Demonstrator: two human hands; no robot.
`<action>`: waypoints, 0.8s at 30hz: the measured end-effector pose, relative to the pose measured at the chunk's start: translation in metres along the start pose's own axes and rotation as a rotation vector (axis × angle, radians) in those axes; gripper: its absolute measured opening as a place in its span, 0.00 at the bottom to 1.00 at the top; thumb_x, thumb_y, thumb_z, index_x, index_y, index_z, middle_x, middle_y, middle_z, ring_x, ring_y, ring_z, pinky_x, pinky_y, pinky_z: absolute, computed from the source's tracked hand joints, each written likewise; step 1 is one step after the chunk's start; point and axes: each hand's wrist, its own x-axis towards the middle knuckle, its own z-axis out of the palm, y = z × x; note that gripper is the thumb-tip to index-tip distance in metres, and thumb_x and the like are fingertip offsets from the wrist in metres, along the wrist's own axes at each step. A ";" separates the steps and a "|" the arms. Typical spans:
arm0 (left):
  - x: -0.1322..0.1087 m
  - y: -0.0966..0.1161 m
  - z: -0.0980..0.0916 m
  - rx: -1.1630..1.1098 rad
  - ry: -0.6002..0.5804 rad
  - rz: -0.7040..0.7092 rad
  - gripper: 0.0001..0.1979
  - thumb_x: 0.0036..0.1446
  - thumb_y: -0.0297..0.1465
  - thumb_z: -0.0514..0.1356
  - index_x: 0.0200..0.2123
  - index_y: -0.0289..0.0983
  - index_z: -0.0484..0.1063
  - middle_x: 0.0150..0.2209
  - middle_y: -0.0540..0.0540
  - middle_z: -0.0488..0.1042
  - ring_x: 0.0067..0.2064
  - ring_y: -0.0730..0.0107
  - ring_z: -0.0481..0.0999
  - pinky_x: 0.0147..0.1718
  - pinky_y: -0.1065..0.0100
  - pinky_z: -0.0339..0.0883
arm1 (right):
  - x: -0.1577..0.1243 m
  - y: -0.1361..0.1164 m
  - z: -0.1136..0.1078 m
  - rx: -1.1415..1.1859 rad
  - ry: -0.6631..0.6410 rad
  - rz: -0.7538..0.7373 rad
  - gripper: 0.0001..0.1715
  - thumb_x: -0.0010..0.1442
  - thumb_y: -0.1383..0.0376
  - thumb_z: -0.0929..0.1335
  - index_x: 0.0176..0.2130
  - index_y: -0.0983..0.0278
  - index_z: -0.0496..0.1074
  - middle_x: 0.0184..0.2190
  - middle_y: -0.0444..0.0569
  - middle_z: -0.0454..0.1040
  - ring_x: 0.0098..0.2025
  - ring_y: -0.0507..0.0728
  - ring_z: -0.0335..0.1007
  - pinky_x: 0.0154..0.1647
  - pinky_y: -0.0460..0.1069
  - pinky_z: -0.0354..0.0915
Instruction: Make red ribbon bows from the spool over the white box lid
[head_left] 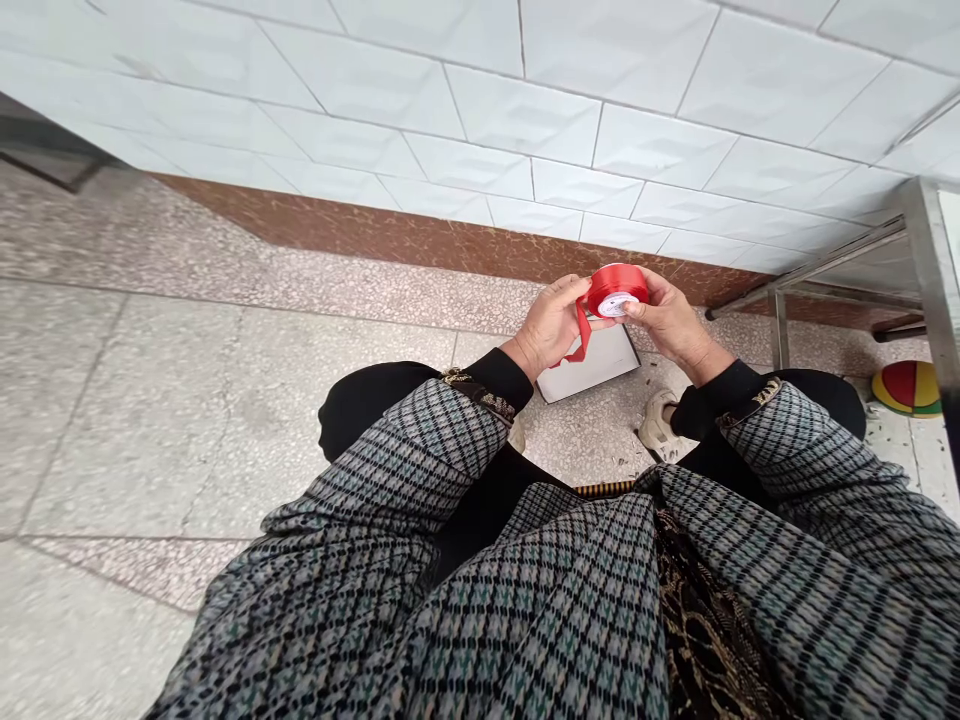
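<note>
Red ribbon spool (616,290) gripped between both hands

Viewing left to right, I read: terrazzo floor (225,420); left hand (551,322), fingers together, clamped on the spool's left side, loose ribbon tail (576,338) hanging beside them; spool held above a white box (589,368); right hand (667,322), fingers clamped on the spool's right side; striped ball (907,388) near a metal table leg (930,280).

Free room left of the hands (555,325); steel table legs (780,330) right.
</note>
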 end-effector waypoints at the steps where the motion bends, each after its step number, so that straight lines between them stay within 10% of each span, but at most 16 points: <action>1: 0.001 0.000 0.001 -0.019 0.015 0.008 0.17 0.59 0.33 0.74 0.32 0.39 0.66 0.36 0.48 0.78 0.44 0.63 0.82 0.53 0.52 0.81 | -0.001 0.001 0.004 -0.002 0.021 -0.007 0.54 0.45 0.36 0.84 0.63 0.52 0.76 0.62 0.53 0.81 0.68 0.68 0.73 0.65 0.63 0.76; 17: 0.025 0.008 -0.017 0.012 0.071 -0.215 0.06 0.60 0.29 0.71 0.35 0.36 0.76 0.33 0.44 0.83 0.34 0.65 0.80 0.42 0.60 0.78 | 0.007 0.003 -0.001 -0.019 -0.068 0.115 0.44 0.44 0.45 0.87 0.53 0.58 0.75 0.53 0.52 0.80 0.56 0.64 0.76 0.54 0.58 0.78; 24: 0.028 -0.019 -0.008 -0.023 0.256 -0.022 0.07 0.64 0.33 0.68 0.35 0.38 0.73 0.30 0.50 0.79 0.33 0.72 0.78 0.40 0.68 0.73 | 0.005 0.012 0.025 0.096 0.003 0.175 0.44 0.42 0.44 0.87 0.49 0.58 0.74 0.52 0.54 0.81 0.56 0.66 0.77 0.57 0.62 0.80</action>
